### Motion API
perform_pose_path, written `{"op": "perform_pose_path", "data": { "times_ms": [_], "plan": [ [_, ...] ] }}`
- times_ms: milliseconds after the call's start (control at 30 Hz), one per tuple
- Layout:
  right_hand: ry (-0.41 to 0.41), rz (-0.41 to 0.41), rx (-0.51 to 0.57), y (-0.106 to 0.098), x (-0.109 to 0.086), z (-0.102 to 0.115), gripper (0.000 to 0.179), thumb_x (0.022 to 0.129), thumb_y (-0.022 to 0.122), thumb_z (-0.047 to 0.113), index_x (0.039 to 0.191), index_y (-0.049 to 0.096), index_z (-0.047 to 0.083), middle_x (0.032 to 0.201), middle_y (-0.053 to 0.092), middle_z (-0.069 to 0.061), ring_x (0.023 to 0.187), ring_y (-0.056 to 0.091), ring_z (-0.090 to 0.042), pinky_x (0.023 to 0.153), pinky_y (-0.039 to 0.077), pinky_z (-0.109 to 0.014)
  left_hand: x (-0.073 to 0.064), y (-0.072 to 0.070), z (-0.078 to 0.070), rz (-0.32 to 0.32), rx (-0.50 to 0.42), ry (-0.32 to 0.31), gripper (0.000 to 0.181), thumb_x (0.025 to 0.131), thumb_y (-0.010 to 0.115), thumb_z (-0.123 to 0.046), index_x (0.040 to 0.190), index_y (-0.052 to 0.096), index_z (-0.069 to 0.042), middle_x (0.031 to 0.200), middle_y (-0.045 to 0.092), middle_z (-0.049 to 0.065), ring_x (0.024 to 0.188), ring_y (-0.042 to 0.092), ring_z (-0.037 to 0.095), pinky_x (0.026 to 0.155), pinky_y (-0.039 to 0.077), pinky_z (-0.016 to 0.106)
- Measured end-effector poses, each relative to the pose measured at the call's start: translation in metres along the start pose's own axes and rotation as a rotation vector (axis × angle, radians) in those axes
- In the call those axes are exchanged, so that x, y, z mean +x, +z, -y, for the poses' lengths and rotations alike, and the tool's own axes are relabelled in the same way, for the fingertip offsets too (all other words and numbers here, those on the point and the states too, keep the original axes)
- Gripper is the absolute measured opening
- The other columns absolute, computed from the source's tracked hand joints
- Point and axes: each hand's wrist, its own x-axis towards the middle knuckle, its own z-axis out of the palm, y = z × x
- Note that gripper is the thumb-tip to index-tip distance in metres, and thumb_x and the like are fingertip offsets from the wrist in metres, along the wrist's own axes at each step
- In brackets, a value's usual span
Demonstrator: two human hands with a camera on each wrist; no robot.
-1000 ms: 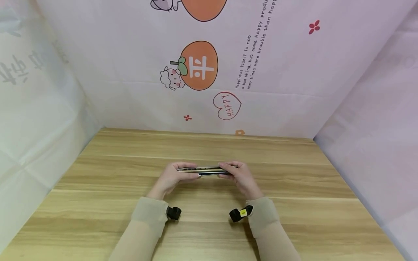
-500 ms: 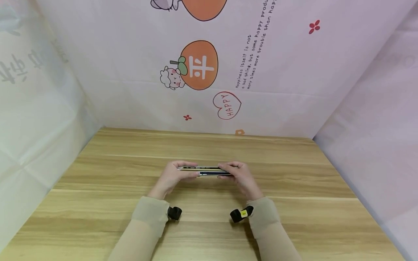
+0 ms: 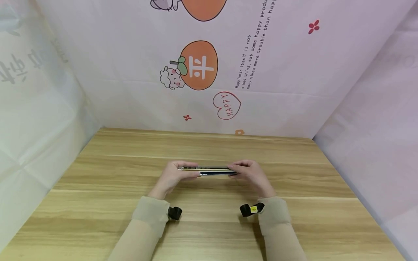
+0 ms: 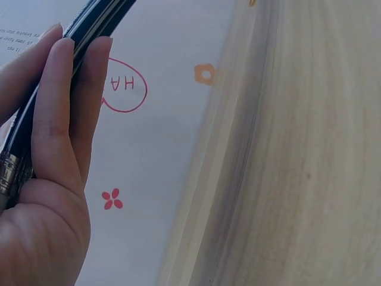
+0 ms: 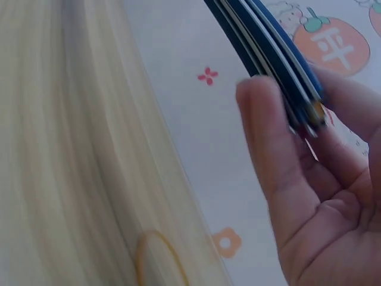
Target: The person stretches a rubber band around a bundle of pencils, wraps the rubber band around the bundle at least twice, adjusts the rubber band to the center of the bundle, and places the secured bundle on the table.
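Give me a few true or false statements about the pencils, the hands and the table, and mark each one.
1. Both hands hold the pencils. True.
2. The pencils stand upright. False: they lie level, crosswise between the left hand and right hand.
3. The pencils rest flat on the table. False: they are held above it.
4. A rubber band lies on the table. True, in the right wrist view.
5. The right hand is empty. False: its fingers grip the pencil ends.
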Motion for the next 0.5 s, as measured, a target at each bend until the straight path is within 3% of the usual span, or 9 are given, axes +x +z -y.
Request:
{"op": "perform_pose_path", "data": {
  "times_ms": [167, 300, 500],
  "plan": [
    [-0.001, -0.060, -0.074, -0.013, -0.003, 0.001, 0.033, 0.095, 0.068, 0.020, 0.115, 0.066, -0.006, 0.095, 0.073, 0.003, 0.081, 0.071, -0.013, 0.085, 0.062, -0.034, 0.001, -0.001, 0.001, 0.009, 0.000, 0.009, 0.041, 0.081, 0.078, 0.000, 0.119, 0.066, 0.010, 0.116, 0.070, 0.019, 0.082, 0.074, 0.014, 0.086, 0.061, 0.034],
    [0.003, -0.154, -0.207, -0.023, -0.005, -0.002, 0.043, 0.096, 0.066, 0.025, 0.124, 0.062, -0.007, 0.104, 0.072, -0.003, 0.093, 0.069, -0.019, 0.090, 0.060, -0.036, 0.001, -0.002, 0.002, 0.020, 0.011, 0.013, 0.041, 0.081, 0.078, 0.000, 0.118, 0.066, 0.010, 0.115, 0.071, 0.018, 0.083, 0.074, 0.014, 0.086, 0.061, 0.033],
    [0.064, -0.311, -0.399, -0.036, -0.006, -0.013, 0.039, 0.097, 0.065, 0.026, 0.124, 0.064, -0.001, 0.121, 0.066, -0.016, 0.106, 0.063, -0.028, 0.088, 0.057, -0.034, 0.000, 0.000, 0.001, 0.022, 0.040, 0.003, 0.041, 0.081, 0.080, -0.004, 0.118, 0.067, 0.006, 0.115, 0.072, 0.017, 0.085, 0.075, 0.016, 0.090, 0.060, 0.035]
  ]
}}
